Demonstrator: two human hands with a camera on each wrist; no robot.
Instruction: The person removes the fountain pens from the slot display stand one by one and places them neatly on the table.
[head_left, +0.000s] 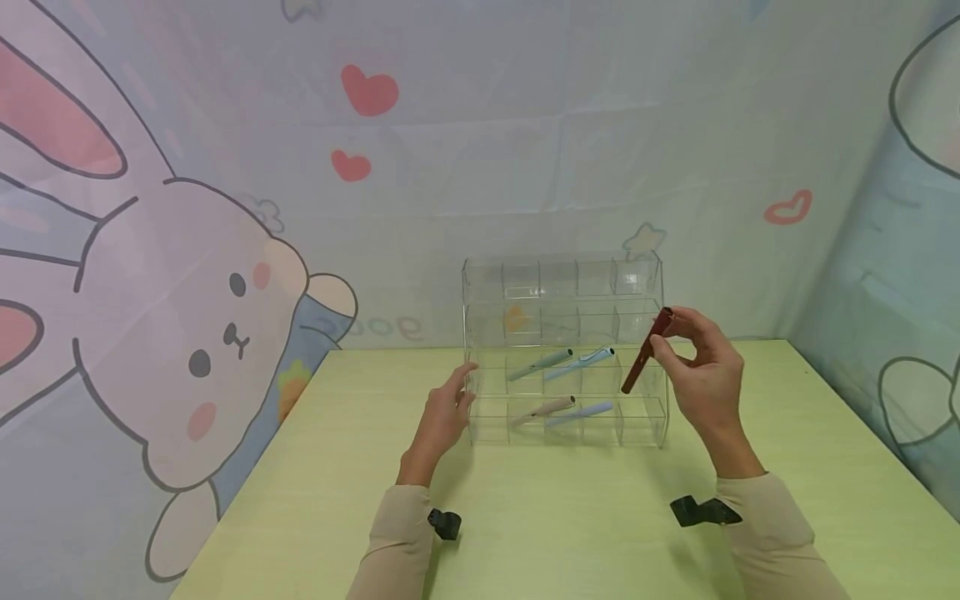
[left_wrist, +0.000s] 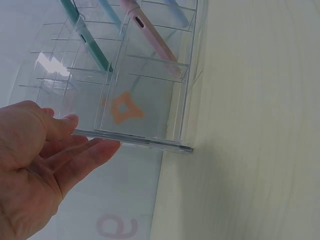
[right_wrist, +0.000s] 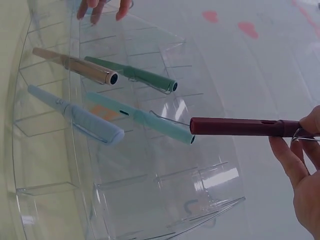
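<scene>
In the head view my right hand (head_left: 707,367) pinches a dark red pen (head_left: 645,354) near its upper end, tilted in front of the right side of a clear acrylic pen rack (head_left: 491,430). The pen (right_wrist: 235,127) shows its metal clip at the fingers in the right wrist view. My left hand (head_left: 444,417) holds the rack's left side panel (left_wrist: 135,140) between thumb and fingers. Two pens lie in the second row from the bottom, a green pen (head_left: 542,365) and a turquoise pen (head_left: 581,364). Below them rest a beige-pink pen (head_left: 546,409) and a pale blue pen (head_left: 581,413).
The rack stands on a pale yellow-green table (head_left: 300,500). Behind it hangs a printed cloth (head_left: 525,167) with a rabbit and hearts. Black wrist mounts (head_left: 705,511) sit on both sleeves.
</scene>
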